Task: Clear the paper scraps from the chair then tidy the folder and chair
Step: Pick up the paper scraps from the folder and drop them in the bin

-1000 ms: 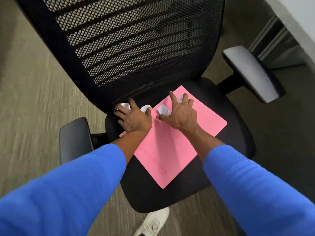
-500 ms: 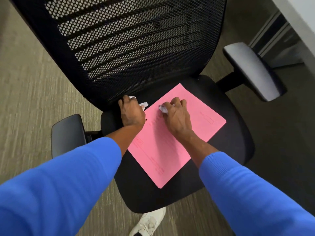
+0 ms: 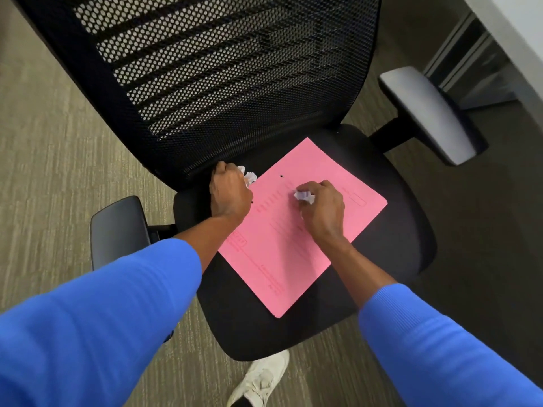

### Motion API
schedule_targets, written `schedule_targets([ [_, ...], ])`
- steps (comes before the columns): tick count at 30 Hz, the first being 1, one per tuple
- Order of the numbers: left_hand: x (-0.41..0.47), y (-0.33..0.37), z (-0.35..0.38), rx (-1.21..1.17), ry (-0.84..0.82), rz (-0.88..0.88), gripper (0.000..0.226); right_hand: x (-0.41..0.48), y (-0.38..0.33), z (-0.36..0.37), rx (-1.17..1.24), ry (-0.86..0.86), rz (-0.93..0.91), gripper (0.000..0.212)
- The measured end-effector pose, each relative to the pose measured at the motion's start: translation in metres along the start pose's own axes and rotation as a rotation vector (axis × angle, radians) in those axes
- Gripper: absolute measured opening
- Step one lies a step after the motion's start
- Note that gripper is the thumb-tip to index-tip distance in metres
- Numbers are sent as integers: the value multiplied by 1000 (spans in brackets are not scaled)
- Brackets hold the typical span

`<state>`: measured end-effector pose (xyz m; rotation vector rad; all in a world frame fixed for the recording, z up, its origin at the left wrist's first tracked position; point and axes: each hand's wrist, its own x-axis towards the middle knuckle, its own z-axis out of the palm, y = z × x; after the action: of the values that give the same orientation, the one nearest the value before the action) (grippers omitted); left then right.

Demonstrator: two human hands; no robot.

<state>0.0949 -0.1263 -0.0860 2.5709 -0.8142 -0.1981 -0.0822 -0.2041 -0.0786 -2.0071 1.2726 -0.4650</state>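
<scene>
A pink folder [image 3: 293, 254] lies flat and askew on the black seat [image 3: 390, 236] of a mesh-backed office chair. My left hand [image 3: 230, 193] is a fist at the folder's far left corner, with white crumpled paper scraps [image 3: 249, 176] poking out of it. My right hand [image 3: 323, 207] rests on the folder's middle, fingers closed on another white scrap [image 3: 304, 196]. No loose scraps show on the seat; whatever lies under my hands is hidden.
The mesh backrest [image 3: 220, 69] rises just behind my hands. Armrests stick out at left [image 3: 117, 230] and right [image 3: 429, 113]. Carpet lies all around, a white desk edge [image 3: 517, 33] at top right, and my white shoe [image 3: 261, 377] below the seat's front.
Both hands went from spread fingers over the scraps to closed fists holding them. The right hand has slid slightly right across the folder.
</scene>
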Motion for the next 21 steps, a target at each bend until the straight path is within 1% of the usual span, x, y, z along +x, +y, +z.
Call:
schedule_targets([
  [3,-10,11,-9,-10,96,29,27,-15,20,-28,23,4,87,20],
  [6,-26,29,-18,-50,164,91,22,-40,42,-56,40,72,180,21],
  [10,-55,61,-22,-171,167,120,13,-85,69,-90,92,155,280,19],
  [13,-92,89,-16,-292,90,113,10,-126,94,-105,91,189,304,23],
  [16,-139,106,7,-336,-39,147,7,-169,123,-116,57,209,337,24],
  [18,-174,115,25,-344,-128,208,3,-197,146,-124,37,225,373,25],
  [21,-232,130,50,-355,-280,324,8,-237,177,-140,29,232,460,29],
])
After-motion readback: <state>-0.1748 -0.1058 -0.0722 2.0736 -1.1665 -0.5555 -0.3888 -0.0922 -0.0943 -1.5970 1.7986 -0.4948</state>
